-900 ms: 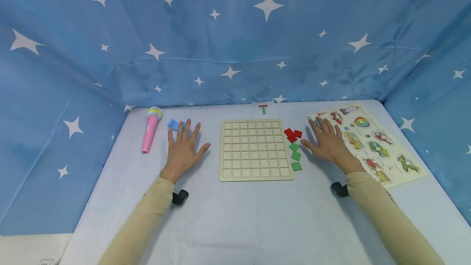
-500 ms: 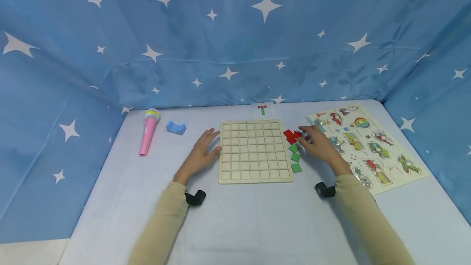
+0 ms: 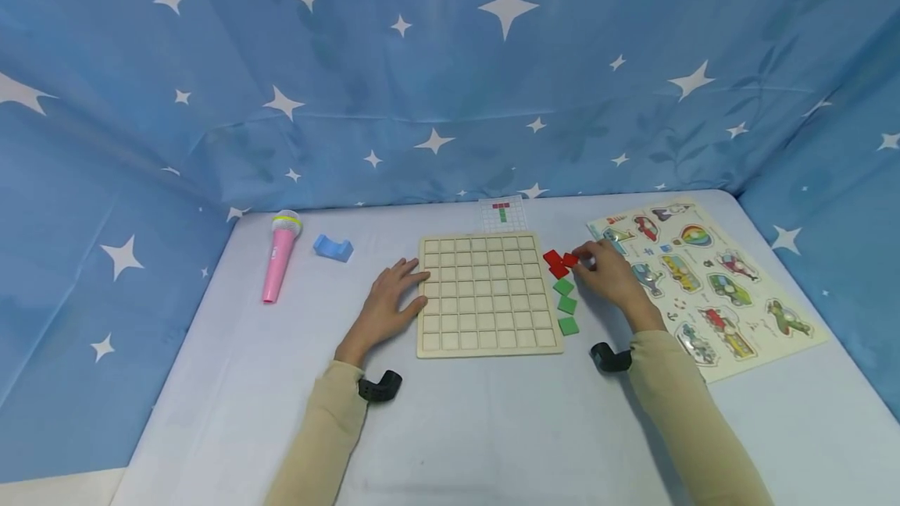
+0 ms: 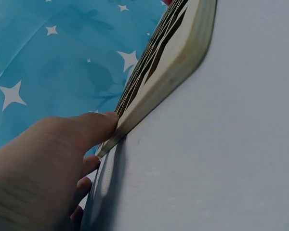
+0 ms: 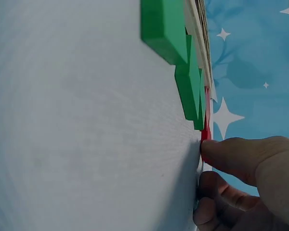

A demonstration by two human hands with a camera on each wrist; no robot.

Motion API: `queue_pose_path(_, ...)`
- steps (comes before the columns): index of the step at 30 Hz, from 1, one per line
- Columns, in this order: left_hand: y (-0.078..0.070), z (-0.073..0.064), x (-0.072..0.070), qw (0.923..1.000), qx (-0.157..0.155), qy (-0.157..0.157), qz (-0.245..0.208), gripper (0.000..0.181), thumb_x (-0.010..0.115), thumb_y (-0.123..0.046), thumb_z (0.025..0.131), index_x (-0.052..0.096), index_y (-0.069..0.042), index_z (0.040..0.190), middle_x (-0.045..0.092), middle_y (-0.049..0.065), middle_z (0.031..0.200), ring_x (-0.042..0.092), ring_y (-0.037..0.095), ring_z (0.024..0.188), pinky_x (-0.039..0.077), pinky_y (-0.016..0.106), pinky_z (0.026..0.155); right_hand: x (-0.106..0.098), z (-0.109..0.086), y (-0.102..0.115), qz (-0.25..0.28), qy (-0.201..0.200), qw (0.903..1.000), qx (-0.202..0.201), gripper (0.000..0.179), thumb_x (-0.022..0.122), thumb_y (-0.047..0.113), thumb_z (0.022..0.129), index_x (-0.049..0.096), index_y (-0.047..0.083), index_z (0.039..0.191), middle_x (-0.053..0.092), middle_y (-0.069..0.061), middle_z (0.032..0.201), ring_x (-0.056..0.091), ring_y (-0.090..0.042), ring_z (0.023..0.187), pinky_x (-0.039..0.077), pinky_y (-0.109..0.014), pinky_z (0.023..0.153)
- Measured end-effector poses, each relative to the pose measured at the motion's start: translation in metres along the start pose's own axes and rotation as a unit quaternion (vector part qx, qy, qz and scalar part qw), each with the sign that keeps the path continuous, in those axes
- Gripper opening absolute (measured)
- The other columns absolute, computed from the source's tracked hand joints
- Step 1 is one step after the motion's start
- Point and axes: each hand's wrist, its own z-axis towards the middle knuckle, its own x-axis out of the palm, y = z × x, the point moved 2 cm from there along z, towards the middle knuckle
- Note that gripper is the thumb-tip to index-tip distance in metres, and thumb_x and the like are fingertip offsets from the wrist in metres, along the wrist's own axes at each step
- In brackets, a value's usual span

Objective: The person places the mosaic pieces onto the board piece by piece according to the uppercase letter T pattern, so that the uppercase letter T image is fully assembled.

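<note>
A square wooden grid board [image 3: 489, 295] lies in the middle of the white table. My left hand [image 3: 385, 304] rests at its left edge, fingers extended, and in the left wrist view the thumb [image 4: 98, 127] touches the rim. Beyond the right edge are several red square tiles [image 3: 552, 258] and a column of green square tiles [image 3: 566, 304]. My right hand [image 3: 610, 278] pinches the rightmost red tile [image 3: 570, 260] between thumb and fingers. In the right wrist view, that red tile [image 5: 205, 150] is mostly covered by the thumb.
A small pattern card [image 3: 502, 215] with red and green squares lies behind the board. At left are a pink toy microphone [image 3: 280, 256] and a blue curved block [image 3: 333, 248]. A picture puzzle board [image 3: 703, 287] lies on the right. A blue starry curtain [image 3: 450, 69] encloses the table.
My left hand has moved right, from near the blue block to the board's left edge. My right hand has come off the puzzle board leftward and closed its fingers on a red tile.
</note>
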Motion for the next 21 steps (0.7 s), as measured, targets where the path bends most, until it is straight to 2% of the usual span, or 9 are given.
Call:
queue_pose_path(3,0.0000,0.0001,0.0020,1.0000,0.002,-0.006,0.008,0.044,0.057,-0.032,0.094,0.053,-0.015,0.134,0.036,0.010,0.151,0.023,0.031,0.144,0.013,0.053,0.118,-0.0015,0.0000,-0.0001,0.011,-0.008,0.9999,-0.004,0.030,0.058,0.012,0.090,0.055,0.000,0.117,0.051,-0.020,0.110,0.052,-0.031,0.093,0.048,-0.040,0.076)
queue_pose_path(10,0.0035,-0.0012,0.0034,0.9997,0.003,-0.014,0.017,0.043,0.057,-0.033,0.094,0.054,-0.017,0.134,0.037,0.008,0.151,0.024,0.029,0.144,0.014,0.051,0.118,-0.0016,0.0011,-0.0028,0.076,-0.020,0.9969,0.002,0.021,0.056,0.011,0.092,0.055,0.001,0.110,0.057,-0.015,0.097,0.055,-0.023,0.075,0.047,-0.026,0.059)
queue_pose_path(21,0.0011,-0.0021,0.0039,0.9996,0.000,-0.015,0.024,0.044,0.056,-0.034,0.094,0.053,-0.017,0.135,0.037,0.005,0.151,0.025,0.028,0.144,0.014,0.049,0.119,0.0004,0.0008,0.0053,0.118,-0.034,0.9924,0.005,0.024,0.052,0.014,0.095,0.055,0.002,0.115,0.059,-0.017,0.103,0.059,-0.026,0.083,0.048,-0.025,0.060)
